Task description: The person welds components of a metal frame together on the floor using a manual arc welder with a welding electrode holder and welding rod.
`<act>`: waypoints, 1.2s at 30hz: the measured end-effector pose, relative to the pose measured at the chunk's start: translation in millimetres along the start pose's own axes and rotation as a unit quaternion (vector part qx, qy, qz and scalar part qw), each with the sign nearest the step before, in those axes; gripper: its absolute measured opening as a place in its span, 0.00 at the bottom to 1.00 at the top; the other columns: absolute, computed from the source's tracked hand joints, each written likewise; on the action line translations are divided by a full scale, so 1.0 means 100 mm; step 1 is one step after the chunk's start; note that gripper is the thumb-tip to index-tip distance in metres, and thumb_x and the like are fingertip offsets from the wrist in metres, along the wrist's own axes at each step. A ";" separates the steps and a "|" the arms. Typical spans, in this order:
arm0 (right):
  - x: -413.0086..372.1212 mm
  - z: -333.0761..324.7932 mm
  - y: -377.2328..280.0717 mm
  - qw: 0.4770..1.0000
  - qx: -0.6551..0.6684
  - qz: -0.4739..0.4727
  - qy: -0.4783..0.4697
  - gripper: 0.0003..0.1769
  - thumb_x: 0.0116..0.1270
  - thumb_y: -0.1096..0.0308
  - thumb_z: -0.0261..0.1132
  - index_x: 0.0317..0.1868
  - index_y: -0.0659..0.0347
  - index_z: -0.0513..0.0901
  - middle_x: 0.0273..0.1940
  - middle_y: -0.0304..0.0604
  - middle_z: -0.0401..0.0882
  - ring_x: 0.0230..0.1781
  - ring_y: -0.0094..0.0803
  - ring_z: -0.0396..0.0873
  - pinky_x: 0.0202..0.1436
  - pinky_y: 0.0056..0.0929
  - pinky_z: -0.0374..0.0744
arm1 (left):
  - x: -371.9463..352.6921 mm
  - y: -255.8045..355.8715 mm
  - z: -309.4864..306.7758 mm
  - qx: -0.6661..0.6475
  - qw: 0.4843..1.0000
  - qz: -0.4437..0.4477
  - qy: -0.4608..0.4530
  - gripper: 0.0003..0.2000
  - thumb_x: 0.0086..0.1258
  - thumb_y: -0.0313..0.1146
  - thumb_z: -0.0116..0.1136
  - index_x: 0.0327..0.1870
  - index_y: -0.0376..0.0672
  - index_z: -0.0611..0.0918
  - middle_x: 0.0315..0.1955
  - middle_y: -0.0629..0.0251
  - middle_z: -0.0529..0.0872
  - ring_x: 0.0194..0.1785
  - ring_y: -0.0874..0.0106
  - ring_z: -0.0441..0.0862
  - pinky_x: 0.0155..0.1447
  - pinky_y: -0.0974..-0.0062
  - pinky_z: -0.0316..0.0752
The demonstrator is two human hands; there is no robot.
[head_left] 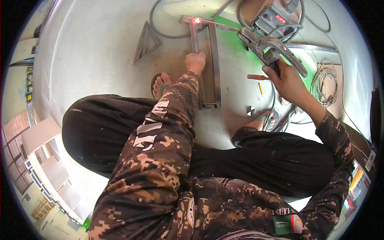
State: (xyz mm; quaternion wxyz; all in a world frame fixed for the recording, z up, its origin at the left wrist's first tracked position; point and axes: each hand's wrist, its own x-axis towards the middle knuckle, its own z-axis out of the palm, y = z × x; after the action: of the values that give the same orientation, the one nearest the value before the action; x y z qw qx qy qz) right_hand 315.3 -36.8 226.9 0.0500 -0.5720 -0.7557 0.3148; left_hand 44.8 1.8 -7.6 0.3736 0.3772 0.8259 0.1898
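Observation:
My left hand (195,63) is closed around one long bar of a narrow rectangular metal frame (215,66) lying on the floor. In my right hand (289,80) is a welding electrode holder (260,42), gripped by its handle. A thin welding rod (222,26) runs from the holder's jaws to the frame's far left corner. Where the rod's tip meets that corner, a bright red-white glow (197,20) shows. Left of the frame, a triangular metal square (146,42) lies on the floor.
A welding machine (276,20) with a lit red display stands at the far right, cables around it. Coiled cable (325,84) lies on the right. A yellow marker-like stick (261,89) is near my right foot (262,120); my left foot (162,85) is beside the frame.

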 end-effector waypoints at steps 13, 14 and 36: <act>-0.16 -0.11 0.01 0.997 -0.021 0.069 -0.003 0.23 0.74 0.55 0.61 0.50 0.71 0.73 0.36 0.63 0.84 0.40 0.60 0.83 0.43 0.48 0.78 | 0.13 -0.15 0.11 -0.025 1.000 0.011 0.015 0.20 0.63 0.42 0.54 0.33 0.28 0.86 0.29 0.41 0.87 0.40 0.47 0.87 0.50 0.58 0.80; -0.16 -0.11 0.02 0.997 -0.021 0.070 -0.003 0.23 0.74 0.55 0.61 0.50 0.71 0.73 0.36 0.63 0.84 0.40 0.60 0.83 0.43 0.48 0.78 | 0.35 -0.36 0.27 0.009 0.997 0.071 0.013 0.20 0.63 0.42 0.54 0.33 0.28 0.86 0.29 0.41 0.87 0.40 0.48 0.87 0.50 0.58 0.80; -0.13 -0.08 0.06 0.999 0.005 0.034 0.005 0.21 0.75 0.57 0.60 0.50 0.71 0.73 0.36 0.62 0.85 0.41 0.59 0.84 0.43 0.48 0.80 | 0.05 0.00 -0.01 0.012 0.999 0.028 0.011 0.21 0.62 0.43 0.52 0.31 0.29 0.86 0.33 0.40 0.86 0.44 0.46 0.86 0.54 0.57 0.78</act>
State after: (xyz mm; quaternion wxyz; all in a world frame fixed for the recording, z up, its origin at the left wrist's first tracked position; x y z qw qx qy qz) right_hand 328.0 -43.9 233.9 0.0465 -0.5986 -0.7341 0.3173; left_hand 42.0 5.7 -9.9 0.3538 0.4030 0.8213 0.1945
